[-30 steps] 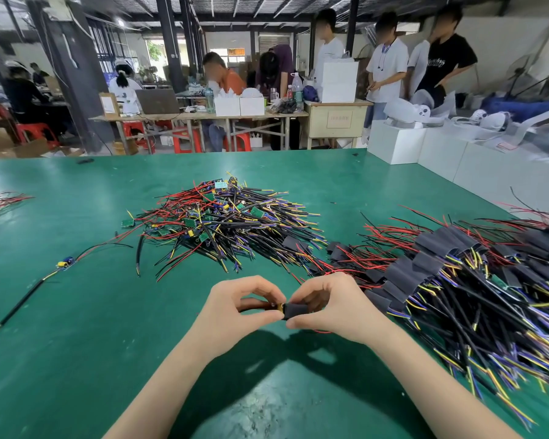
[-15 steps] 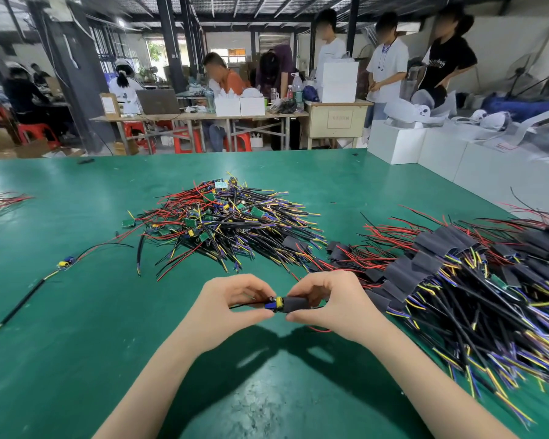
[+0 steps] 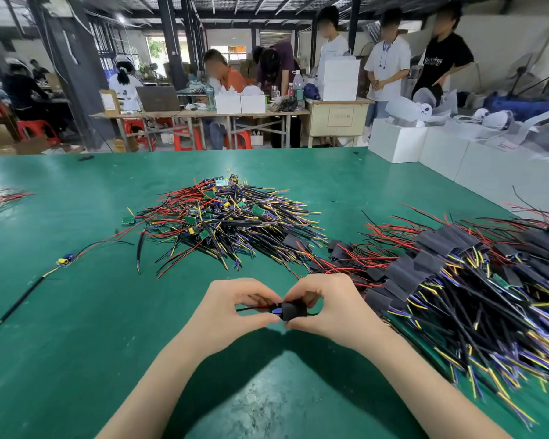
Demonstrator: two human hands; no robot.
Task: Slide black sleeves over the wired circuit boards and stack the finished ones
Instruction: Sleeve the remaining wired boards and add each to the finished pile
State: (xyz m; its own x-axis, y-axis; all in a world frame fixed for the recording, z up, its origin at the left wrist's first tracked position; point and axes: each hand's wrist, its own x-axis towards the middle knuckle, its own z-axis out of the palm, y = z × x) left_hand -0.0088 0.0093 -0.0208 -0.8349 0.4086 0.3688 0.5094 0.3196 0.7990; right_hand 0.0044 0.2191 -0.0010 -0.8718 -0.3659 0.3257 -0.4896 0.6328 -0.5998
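Observation:
Just above the green table, my left hand (image 3: 232, 308) pinches the wired end of a small circuit board (image 3: 275, 309), whose blue part shows between my hands. My right hand (image 3: 327, 307) pinches a black sleeve (image 3: 293, 310) that covers most of that board. Thin black and red wires run left from the board under my left fingers. A pile of bare wired boards (image 3: 225, 220) lies in the middle of the table. A large heap of sleeved boards (image 3: 463, 277) lies to the right, next to my right hand.
One loose wired board (image 3: 64, 259) with a long black lead lies at the left. A red wire bundle (image 3: 0, 196) sits at the far left edge. White boxes (image 3: 425, 147) stand at the back right corner. Several people stand or sit at tables behind.
The sleeve has slid further left over the board, so less of the board shows. Both hands stay close together at the same spot.

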